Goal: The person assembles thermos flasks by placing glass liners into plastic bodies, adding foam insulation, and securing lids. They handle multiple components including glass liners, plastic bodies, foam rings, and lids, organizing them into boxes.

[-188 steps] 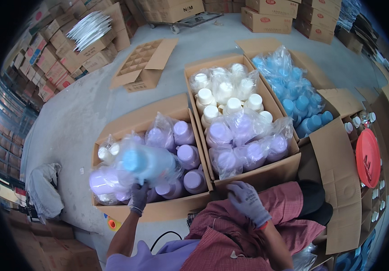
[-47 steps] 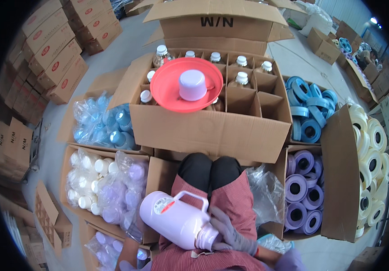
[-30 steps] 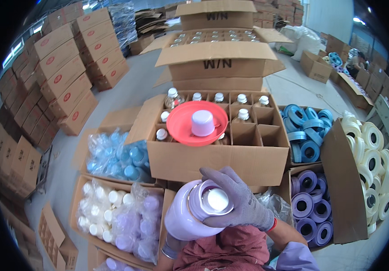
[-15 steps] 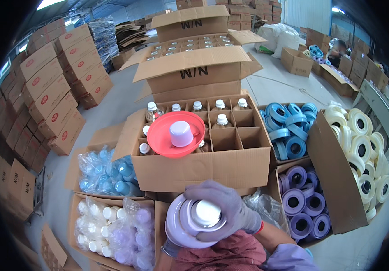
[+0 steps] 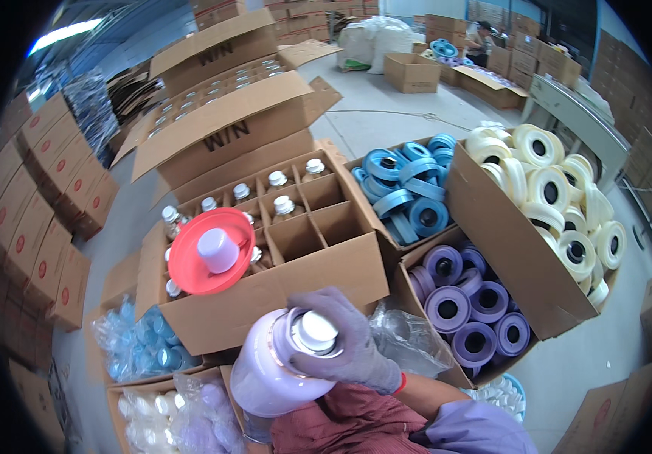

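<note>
A shiny lavender flask with a white stopper stands tilted in front of me, low in the middle. My right hand, in a grey glove, is closed around the lavender collar at its neck, beside the stopper. Behind the flask's lower end, a bit of grey glove shows my left hand; its fingers are hidden. Just beyond is a divided carton holding several white-capped bottles. A red dish with a lavender cup in it rests on top of them.
Right of the carton are boxes of blue rings, purple rings and cream rings. Bagged blue cups and bagged white and lavender caps lie at left. Clear plastic film is near my right wrist. Stacked cartons line the left.
My view has swung to the right, so the cartons sit further left and slanted. The flask shows more of its side now. My right hand is still on its collar.
</note>
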